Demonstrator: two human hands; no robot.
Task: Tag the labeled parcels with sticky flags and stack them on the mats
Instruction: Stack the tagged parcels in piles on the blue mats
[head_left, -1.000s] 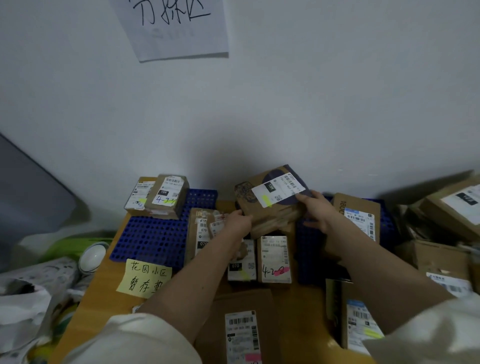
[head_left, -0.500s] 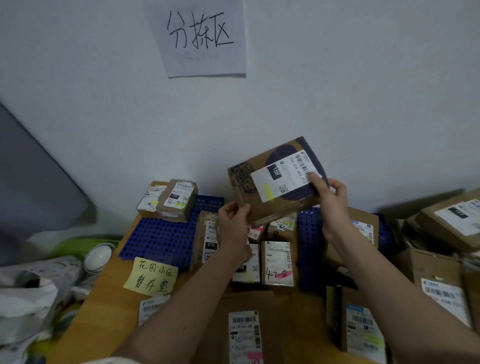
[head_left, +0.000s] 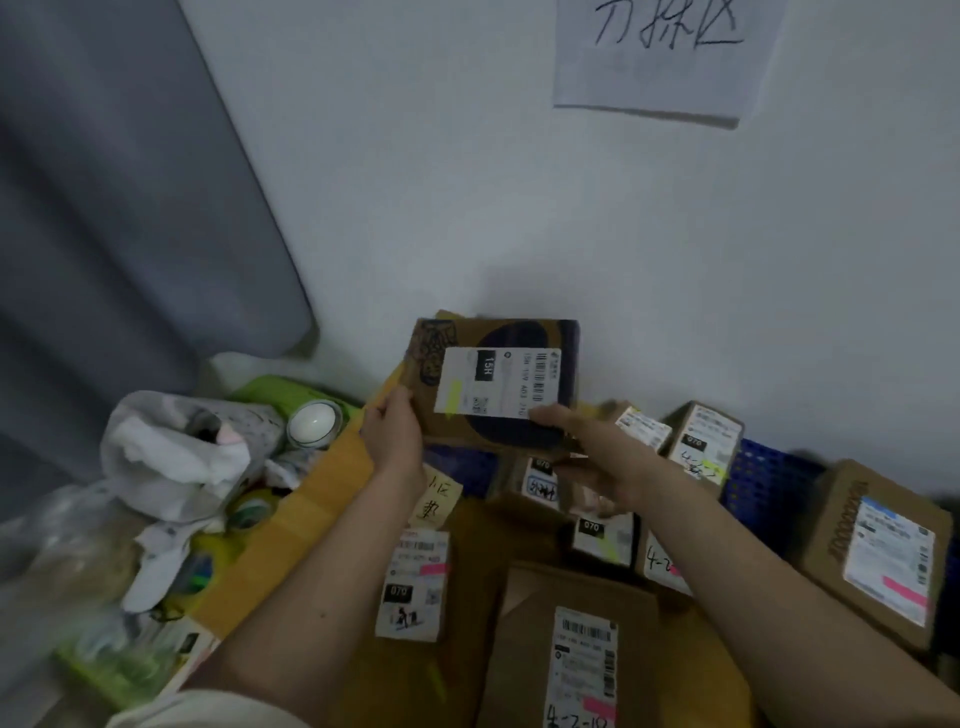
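A brown parcel with a dark blue print (head_left: 498, 384) is held up in front of the wall, its white label facing me with a yellow sticky flag (head_left: 453, 396) on it. My left hand (head_left: 392, 434) grips its left edge. My right hand (head_left: 582, 452) holds its lower right corner, thumb on the label. Below lie several labelled parcels: one with a pink flag (head_left: 415, 582), one marked 4-2-18 (head_left: 582, 665), a small one (head_left: 706, 441) on the blue mat (head_left: 763, 478), a large one with a pink flag (head_left: 883, 556).
A yellow handwritten note (head_left: 441, 501) lies on the wooden table (head_left: 291, 530). A heap of plastic bags, tape rolls and a white cup (head_left: 314, 423) sits at the left. A grey curtain (head_left: 130, 208) hangs left. A paper sign (head_left: 665, 57) is on the wall.
Both hands have carried the blue-printed parcel leftward and turned it more square to me. The view has swung left, so the mats and other parcels now sit lower right.
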